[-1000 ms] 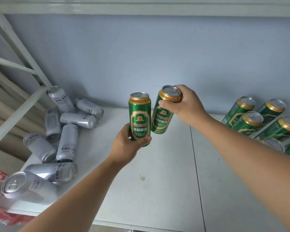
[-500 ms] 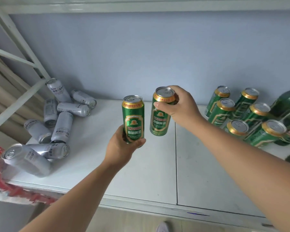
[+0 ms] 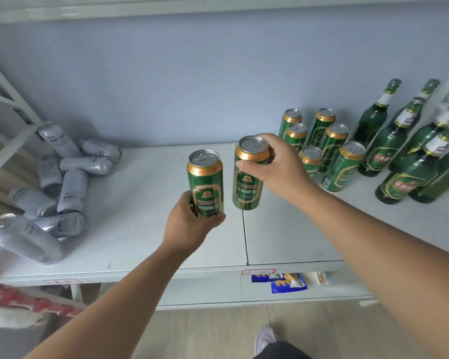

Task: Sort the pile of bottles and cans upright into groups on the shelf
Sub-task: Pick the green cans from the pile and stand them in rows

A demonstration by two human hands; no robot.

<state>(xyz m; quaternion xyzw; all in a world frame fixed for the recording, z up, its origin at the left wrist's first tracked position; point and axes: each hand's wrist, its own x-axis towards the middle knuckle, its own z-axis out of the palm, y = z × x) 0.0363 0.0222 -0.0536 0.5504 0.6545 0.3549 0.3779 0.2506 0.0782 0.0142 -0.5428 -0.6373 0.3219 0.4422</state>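
My left hand (image 3: 189,226) grips the bottom of an upright green can (image 3: 205,181) above the middle of the white shelf (image 3: 140,229). My right hand (image 3: 278,167) holds a second green can (image 3: 248,185) by its top rim, just right of the first. Several green cans (image 3: 344,168) stand upright in a group at the back right. Further right stand several green glass bottles (image 3: 389,149). At the left lies a pile of silver cans (image 3: 71,190) on their sides.
The blue wall closes the back of the shelf. A white slanted frame (image 3: 8,99) rises at the far left. Red packaging (image 3: 24,299) hangs below the shelf's left front edge. A lower shelf holds blue packets (image 3: 288,281). My shoe (image 3: 265,338) shows on the floor.
Both hands have moved right with their green cans, toward the standing group. The view has swung right and back, bringing the bottles and the shelf's front edge into sight.
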